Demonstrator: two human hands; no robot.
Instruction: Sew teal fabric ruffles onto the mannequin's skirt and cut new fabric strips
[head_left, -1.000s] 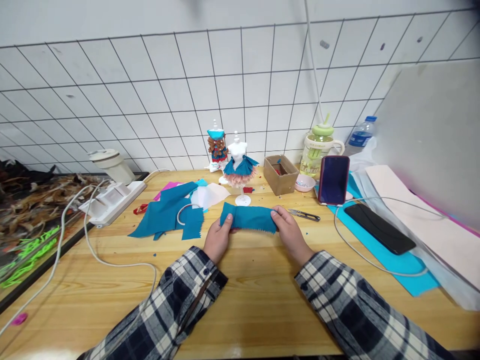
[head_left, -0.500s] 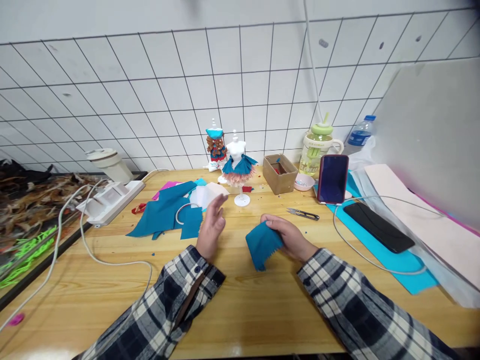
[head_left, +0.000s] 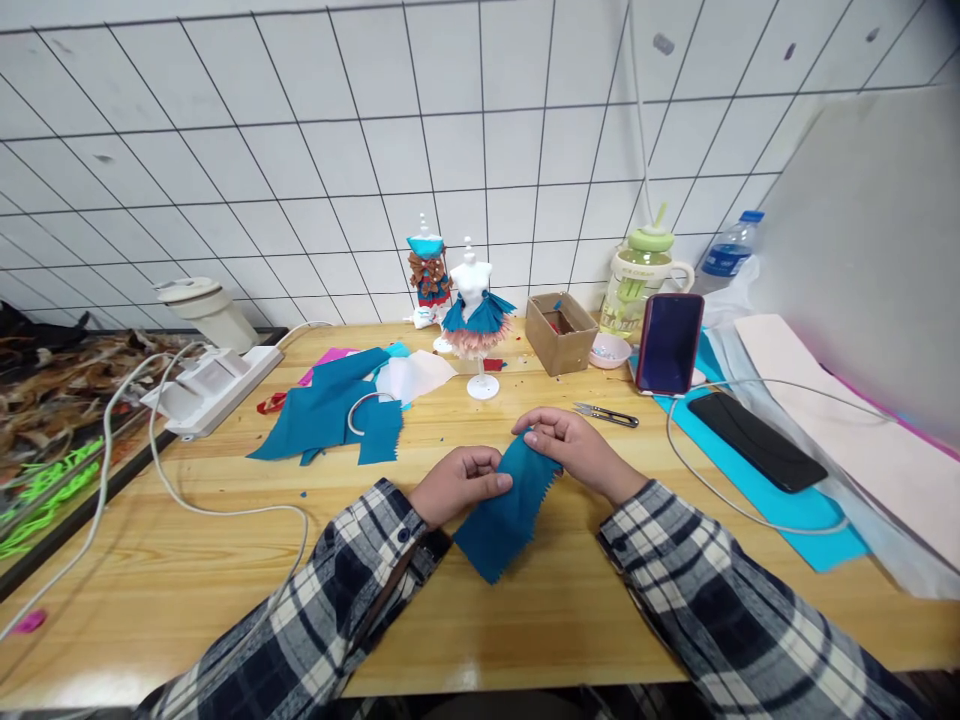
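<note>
A teal cloth piece [head_left: 504, 515] with zigzag edges hangs between my two hands above the wooden table. My left hand [head_left: 461, 484] pinches its left side between thumb and curled fingers. At the upper right corner of the cloth, my right hand [head_left: 574, 448] grips it, thumb on top. Beyond my hands stands a small white dress form [head_left: 471, 285] wearing a teal and pink skirt [head_left: 478, 322]. More teal cloth [head_left: 319, 405] lies to the left, with a silvery ring [head_left: 358, 408] on it. Thread snips [head_left: 607, 415] rest just beyond my right hand.
A second dressed form [head_left: 429, 275], a cardboard box [head_left: 562, 345], a pink dish [head_left: 609, 350], a green-lidded jug [head_left: 643, 275] and an upright phone [head_left: 670, 343] stand at the back. A black phone [head_left: 757, 442] lies right; a power strip [head_left: 225, 392] and cable are left.
My left hand has come right and closed on the cloth. My right hand has moved slightly right, and the cloth is now spread between both hands. The view has tilted down a little.
</note>
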